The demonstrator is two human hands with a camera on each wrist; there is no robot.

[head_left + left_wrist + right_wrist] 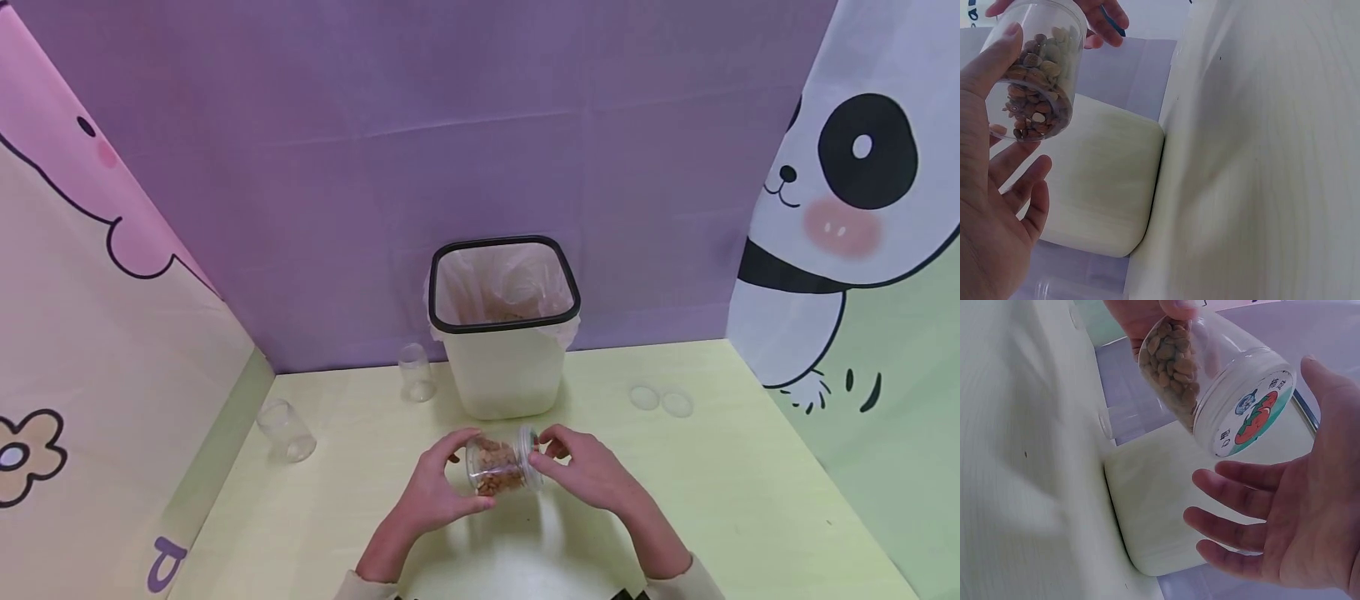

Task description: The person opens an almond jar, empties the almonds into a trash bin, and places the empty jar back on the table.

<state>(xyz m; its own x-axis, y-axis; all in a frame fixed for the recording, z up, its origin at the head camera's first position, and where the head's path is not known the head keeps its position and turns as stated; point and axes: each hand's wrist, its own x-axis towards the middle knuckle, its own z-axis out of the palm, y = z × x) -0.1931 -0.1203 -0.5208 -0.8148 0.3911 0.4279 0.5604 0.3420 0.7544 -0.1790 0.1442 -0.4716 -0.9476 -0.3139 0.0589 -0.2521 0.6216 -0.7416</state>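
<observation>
A clear plastic jar (495, 468), partly filled with small brown nut-like pieces (1034, 81), lies tilted on its side in the air above the table. My left hand (444, 492) holds it near its base, thumb on one side and fingers on the other. The lid (1254, 415) is on the jar and faces right; its printed top has red fruit and green on it. My right hand (588, 471) is beside the lid. In the right wrist view its fingers (1235, 497) are spread and apart from the lid.
Behind the jar stands a white bin (504, 375) with a black rim and a clear liner, some brown bits inside. Two clear empty jars, one upright (416, 375) and one farther left (287, 429), are on the table (750, 500). Two round clear lids (677, 404) lie at right.
</observation>
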